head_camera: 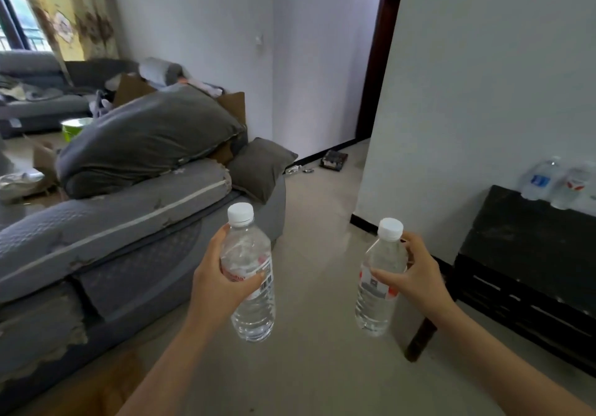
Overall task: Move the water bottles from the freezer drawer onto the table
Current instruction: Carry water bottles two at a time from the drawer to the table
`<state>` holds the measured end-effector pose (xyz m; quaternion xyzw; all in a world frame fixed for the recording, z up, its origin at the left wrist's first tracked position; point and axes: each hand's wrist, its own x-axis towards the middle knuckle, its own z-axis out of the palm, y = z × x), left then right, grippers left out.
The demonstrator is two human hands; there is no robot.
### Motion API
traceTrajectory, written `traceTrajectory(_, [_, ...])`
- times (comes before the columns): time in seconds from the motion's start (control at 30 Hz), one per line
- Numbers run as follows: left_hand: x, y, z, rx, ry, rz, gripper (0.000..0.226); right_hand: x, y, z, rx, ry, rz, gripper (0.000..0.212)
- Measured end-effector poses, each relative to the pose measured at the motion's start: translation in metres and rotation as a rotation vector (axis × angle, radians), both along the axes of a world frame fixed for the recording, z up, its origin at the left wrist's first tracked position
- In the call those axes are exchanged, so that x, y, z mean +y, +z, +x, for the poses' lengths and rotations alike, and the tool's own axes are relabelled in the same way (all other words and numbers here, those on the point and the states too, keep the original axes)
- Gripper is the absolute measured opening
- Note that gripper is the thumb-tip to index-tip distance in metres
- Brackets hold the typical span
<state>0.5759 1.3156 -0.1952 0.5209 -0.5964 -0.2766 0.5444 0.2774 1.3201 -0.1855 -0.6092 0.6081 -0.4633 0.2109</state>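
Observation:
My left hand (219,273) grips a clear water bottle (253,302) with a white cap around its middle, held upright over the floor. My right hand (416,270) grips a second clear water bottle (375,306) with a white cap and a red-and-grey label, also upright. A black table (516,231) stands at the right against the wall. Two more water bottles stand at its far side: one with a blue label (540,181) and one with a red label (572,188). No freezer drawer is in view.
A grey sofa (106,238) piled with large grey cushions (145,138) fills the left side. Pale tiled floor (316,222) runs between sofa and table toward a dark doorway (379,60). A small dark object (333,160) lies on the floor by the wall. A green bucket (74,127) sits far left.

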Motion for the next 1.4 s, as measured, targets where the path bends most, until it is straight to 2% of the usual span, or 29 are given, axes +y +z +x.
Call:
traceTrajectory(0.17, [-0.070,0.004,0.018,-0.025,-0.080,-0.021,0.089,-0.053,0.000,0.035,0.042,-0.081,0.003,0.067])
traceTrajectory(0.3, [-0.112,-0.007,0.017,0.057,-0.122,0.027,0.088,-0.088,-0.003,0.042,0.033,-0.121,0.039,0.069])
traceTrajectory(0.67, [-0.257,-0.024,-0.049,0.073,-0.281,0.078,0.087,-0.199,-0.018,-0.027,0.094,-0.192,0.089,0.067])
traceTrajectory(0.9, [-0.350,-0.013,-0.080,0.031,-0.251,0.018,0.087,-0.292,-0.012,-0.068,0.070,-0.216,0.061,0.068])
traceTrajectory(1.13, [-0.425,-0.026,-0.100,0.053,-0.188,0.064,0.085,-0.353,-0.017,-0.096,0.011,-0.230,0.075,0.068])
traceTrajectory(1.4, [-0.524,-0.038,-0.128,0.099,-0.214,0.079,0.089,-0.434,-0.023,-0.124,0.018,-0.284,0.100,0.068])
